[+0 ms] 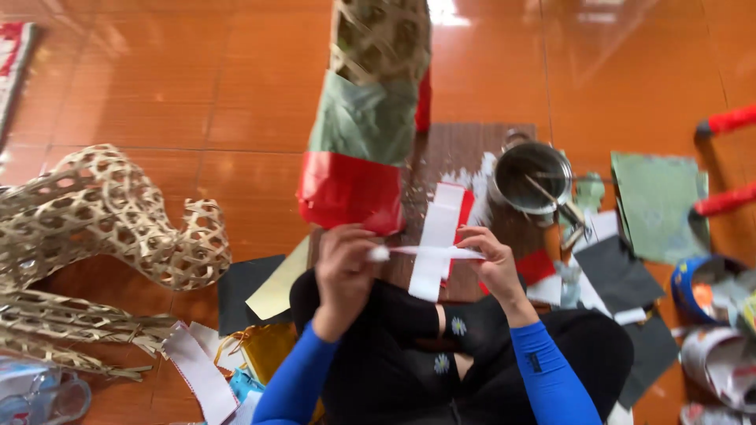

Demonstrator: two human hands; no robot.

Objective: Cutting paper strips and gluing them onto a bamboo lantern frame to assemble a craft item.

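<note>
My left hand [345, 264] and my right hand [492, 260] pinch the two ends of a thin white paper strip [429, 252], stretched level between them above my lap. Just beyond the strip a wider white paper strip [437, 236] lies on a dark wooden board [465, 157], over a red paper piece. A woven bamboo frame [370, 118], partly covered with green and red paper, stands right behind my left hand. Both forearms wear blue sleeves.
A metal pot [532, 177] with a stick in it sits on the board's right side. Bare bamboo frames [102, 220] lie at left. Black, green, white and yellow paper scraps [622, 275] litter the orange tiled floor. Red-handled tools [728, 118] and tins [701, 287] are at right.
</note>
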